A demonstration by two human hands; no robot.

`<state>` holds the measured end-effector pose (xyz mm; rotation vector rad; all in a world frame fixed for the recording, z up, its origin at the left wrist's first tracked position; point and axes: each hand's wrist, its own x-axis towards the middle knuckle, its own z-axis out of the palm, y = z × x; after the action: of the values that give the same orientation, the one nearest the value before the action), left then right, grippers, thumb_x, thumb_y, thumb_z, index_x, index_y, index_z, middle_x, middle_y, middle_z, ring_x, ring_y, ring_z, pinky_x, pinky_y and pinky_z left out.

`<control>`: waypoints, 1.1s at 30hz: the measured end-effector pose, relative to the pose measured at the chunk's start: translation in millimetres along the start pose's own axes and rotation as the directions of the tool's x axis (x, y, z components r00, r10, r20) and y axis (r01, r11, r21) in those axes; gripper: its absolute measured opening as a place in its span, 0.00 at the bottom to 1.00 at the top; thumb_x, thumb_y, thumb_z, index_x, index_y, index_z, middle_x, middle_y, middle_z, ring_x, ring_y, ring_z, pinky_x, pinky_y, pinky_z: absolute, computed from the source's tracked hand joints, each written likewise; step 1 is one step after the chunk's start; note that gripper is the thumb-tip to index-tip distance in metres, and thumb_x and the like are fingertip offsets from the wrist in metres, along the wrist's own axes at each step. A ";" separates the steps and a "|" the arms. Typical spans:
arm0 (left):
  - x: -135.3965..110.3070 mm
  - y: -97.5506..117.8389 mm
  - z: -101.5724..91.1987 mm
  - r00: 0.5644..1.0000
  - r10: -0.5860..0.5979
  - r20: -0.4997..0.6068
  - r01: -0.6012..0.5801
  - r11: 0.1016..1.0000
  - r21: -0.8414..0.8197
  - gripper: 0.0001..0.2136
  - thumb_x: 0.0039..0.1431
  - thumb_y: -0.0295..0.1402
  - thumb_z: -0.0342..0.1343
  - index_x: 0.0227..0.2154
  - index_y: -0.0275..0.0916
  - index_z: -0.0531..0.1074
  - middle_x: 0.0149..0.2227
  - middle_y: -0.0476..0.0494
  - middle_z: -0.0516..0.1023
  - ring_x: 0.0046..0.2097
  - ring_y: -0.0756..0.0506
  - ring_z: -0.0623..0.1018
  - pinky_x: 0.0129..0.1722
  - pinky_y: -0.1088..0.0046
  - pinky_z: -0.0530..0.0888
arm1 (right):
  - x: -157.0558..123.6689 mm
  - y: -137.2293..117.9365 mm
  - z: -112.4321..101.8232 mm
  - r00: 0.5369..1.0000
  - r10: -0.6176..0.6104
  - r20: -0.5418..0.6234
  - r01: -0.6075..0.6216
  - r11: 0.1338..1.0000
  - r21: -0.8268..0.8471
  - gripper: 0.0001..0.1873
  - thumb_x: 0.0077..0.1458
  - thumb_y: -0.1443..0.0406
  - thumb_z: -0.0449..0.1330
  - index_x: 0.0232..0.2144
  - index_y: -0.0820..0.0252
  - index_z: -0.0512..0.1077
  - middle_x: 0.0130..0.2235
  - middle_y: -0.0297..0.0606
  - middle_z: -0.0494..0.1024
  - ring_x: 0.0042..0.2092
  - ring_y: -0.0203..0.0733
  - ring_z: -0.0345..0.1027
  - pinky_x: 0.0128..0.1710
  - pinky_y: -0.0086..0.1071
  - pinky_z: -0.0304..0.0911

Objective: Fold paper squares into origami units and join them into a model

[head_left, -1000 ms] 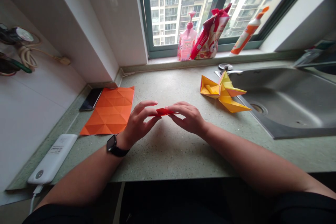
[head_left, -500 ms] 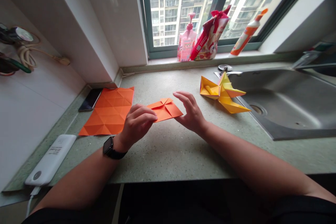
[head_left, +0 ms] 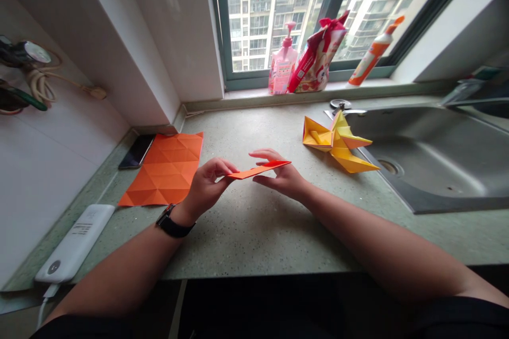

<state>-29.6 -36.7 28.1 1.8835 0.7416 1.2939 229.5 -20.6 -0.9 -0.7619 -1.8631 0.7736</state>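
Note:
A folded piece of orange paper (head_left: 257, 170) is held above the counter, seen nearly edge-on. My left hand (head_left: 208, 185), with a dark watch on its wrist, pinches the paper's left end between thumb and fingers. At the paper's right end, my right hand (head_left: 289, 182) has its fingers and thumb apart, some above and some below the paper; whether it touches the paper I cannot tell. Left of my hands, a creased orange sheet (head_left: 167, 169) lies flat. On the right, yellow folded-paper pieces (head_left: 338, 140) stand beside the sink.
A phone (head_left: 136, 151) lies beside the creased sheet. Nearer me is a white power bank (head_left: 75, 243) with a cable. The steel sink (head_left: 437, 159) takes up the right side. A pink pump bottle (head_left: 283, 66), a red bag (head_left: 318, 58) and an orange-and-white bottle (head_left: 369, 58) stand on the windowsill.
The folded paper has turned from showing its face to nearly edge-on, shifting slightly right. My left hand keeps its pinch; my right fingers have moved left, around the paper's right end.

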 end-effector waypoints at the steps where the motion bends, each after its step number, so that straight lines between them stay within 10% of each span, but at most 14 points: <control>1: 0.6 -0.7 0.8 1.000 -0.021 0.018 0.021 1.000 -0.007 0.18 0.71 0.48 0.67 0.34 0.41 0.70 0.40 0.41 0.84 0.43 0.45 0.85 0.46 0.64 0.85 | 0.7 -3.8 0.4 1.000 -0.019 0.004 0.019 1.000 -0.006 0.21 0.64 0.51 0.72 0.54 0.50 0.82 0.56 0.46 0.82 0.58 0.53 0.79 0.58 0.50 0.77; 5: 3.6 -4.2 -0.7 1.000 -0.005 0.020 0.002 0.991 0.133 0.14 0.72 0.45 0.66 0.35 0.41 0.74 0.41 0.41 0.85 0.44 0.44 0.85 0.49 0.62 0.83 | 2.9 -9.0 -2.0 0.998 -0.063 -0.015 0.061 0.995 -0.080 0.11 0.70 0.54 0.67 0.39 0.53 0.84 0.39 0.39 0.84 0.40 0.45 0.81 0.45 0.41 0.79; 11: 4.0 -3.4 -9.0 0.969 0.246 0.036 -0.239 0.877 0.416 0.07 0.72 0.38 0.65 0.48 0.43 0.78 0.47 0.40 0.85 0.51 0.41 0.84 0.54 0.59 0.81 | -1.0 -2.1 -4.1 0.976 -0.209 -0.064 0.180 0.935 -0.304 0.07 0.68 0.63 0.66 0.42 0.49 0.87 0.40 0.39 0.85 0.39 0.43 0.81 0.39 0.37 0.77; 18: 6.3 -14.3 -17.4 0.923 0.358 0.137 -0.375 0.769 0.517 0.04 0.72 0.30 0.62 0.38 0.44 0.79 0.42 0.44 0.86 0.45 0.42 0.83 0.48 0.61 0.79 | -3.0 -3.0 -6.6 0.956 -0.293 0.009 0.263 0.842 -0.471 0.16 0.70 0.68 0.63 0.51 0.42 0.86 0.44 0.37 0.85 0.42 0.42 0.81 0.41 0.38 0.76; 33: 7.4 -31.2 -15.5 0.913 -0.008 0.409 -0.296 0.676 0.675 0.07 0.67 0.22 0.59 0.37 0.40 0.79 0.43 0.43 0.85 0.44 0.42 0.81 0.47 0.65 0.76 | 0.0 14.2 -16.1 0.972 -0.043 0.232 0.200 0.672 -0.713 0.17 0.64 0.71 0.67 0.49 0.43 0.86 0.54 0.39 0.86 0.52 0.50 0.79 0.54 0.47 0.72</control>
<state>-43.6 -9.3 10.2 2.7913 0.9960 0.6815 246.8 -9.0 -6.2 -1.0603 -2.4089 -0.0480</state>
